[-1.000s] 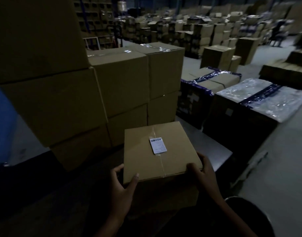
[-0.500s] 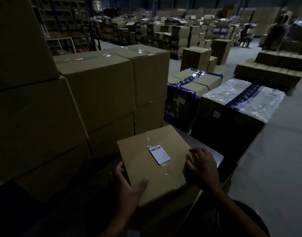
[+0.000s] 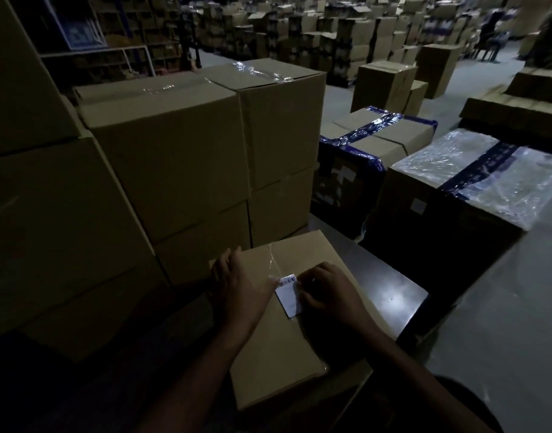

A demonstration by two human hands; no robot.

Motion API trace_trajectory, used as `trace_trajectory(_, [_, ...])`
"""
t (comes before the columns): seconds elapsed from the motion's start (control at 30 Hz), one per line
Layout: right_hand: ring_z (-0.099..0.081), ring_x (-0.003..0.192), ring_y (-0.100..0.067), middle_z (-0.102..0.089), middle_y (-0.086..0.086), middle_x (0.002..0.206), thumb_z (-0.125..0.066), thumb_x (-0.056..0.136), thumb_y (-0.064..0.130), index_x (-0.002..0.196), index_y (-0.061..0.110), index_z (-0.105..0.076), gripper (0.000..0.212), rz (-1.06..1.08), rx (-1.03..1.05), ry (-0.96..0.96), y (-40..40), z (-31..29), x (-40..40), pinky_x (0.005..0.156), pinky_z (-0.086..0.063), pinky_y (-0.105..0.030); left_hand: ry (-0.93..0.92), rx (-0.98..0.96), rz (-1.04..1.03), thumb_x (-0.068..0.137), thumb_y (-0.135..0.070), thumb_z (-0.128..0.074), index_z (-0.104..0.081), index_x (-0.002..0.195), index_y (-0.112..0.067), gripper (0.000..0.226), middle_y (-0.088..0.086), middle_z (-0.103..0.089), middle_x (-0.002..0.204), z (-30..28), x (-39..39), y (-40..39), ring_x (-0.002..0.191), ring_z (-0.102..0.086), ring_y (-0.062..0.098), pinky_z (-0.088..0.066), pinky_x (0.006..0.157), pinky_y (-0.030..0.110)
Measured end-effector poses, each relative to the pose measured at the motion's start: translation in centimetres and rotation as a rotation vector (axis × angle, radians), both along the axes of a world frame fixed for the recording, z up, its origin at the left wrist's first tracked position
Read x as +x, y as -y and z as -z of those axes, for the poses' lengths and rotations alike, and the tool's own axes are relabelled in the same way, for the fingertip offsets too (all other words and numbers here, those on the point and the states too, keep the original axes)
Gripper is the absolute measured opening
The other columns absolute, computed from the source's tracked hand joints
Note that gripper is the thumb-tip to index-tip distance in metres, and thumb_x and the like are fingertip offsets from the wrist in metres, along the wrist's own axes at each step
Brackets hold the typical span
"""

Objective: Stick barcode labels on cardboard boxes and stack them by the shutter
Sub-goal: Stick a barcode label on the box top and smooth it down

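Note:
A small cardboard box (image 3: 284, 357) with a taped seam lies right in front of me on a dark surface. A white barcode label (image 3: 288, 297) sits on its top, near the seam. My left hand (image 3: 240, 292) lies flat on the box top just left of the label, its fingers reaching the far left corner. My right hand (image 3: 331, 295) rests on the box at the label's right edge, with bent fingertips covering that edge. Whether they pinch the label or only press it is unclear.
A tall stack of plain cardboard boxes (image 3: 165, 151) rises close on the left and behind. To the right stand a blue-taped box (image 3: 374, 135) and a plastic-wrapped box (image 3: 474, 173). The dark tabletop (image 3: 393, 295) shows beside the box. Many more boxes fill the far floor.
Both hands left the box's near corners and came onto its top beside the label. The box now lies lower and turned slightly, and my view has dropped closer.

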State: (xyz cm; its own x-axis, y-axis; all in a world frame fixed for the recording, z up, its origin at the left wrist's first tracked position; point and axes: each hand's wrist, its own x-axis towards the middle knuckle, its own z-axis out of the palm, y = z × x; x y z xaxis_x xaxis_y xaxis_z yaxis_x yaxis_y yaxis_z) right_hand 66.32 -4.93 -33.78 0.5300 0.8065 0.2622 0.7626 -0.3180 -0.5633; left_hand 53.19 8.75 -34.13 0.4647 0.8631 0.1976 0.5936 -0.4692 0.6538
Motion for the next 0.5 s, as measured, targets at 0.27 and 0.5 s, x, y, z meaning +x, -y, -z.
trace_trajectory(0.27, [-0.044, 0.088, -0.005, -0.052, 0.012, 0.096, -0.061, 0.088, 0.036, 0.095, 0.028, -0.064, 0.011, -0.041, -0.026, 0.048, 0.11, 0.21, -0.39, 0.074, -0.035, -0.019, 0.015, 0.027, -0.057, 0.072, -0.047, -0.081, -0.042, 0.143, -0.020, 0.086, 0.005, -0.039, 0.148, 0.32, 0.21, -0.06, 0.139, -0.032, 0.024, -0.037, 0.107, 0.048])
trace_trajectory(0.5, [-0.045, 0.096, -0.013, -0.050, 0.006, 0.099, -0.062, 0.086, 0.031, 0.099, 0.023, -0.062, 0.015, -0.039, -0.031, 0.025, 0.15, -0.21, -0.52, 0.082, -0.041, -0.027, 0.025, 0.020, -0.063, 0.068, -0.048, -0.082, -0.047, 0.137, -0.023, 0.081, 0.003, -0.045, 0.141, 0.35, 0.24, -0.22, 0.133, -0.037, 0.023, -0.039, 0.107, 0.048])
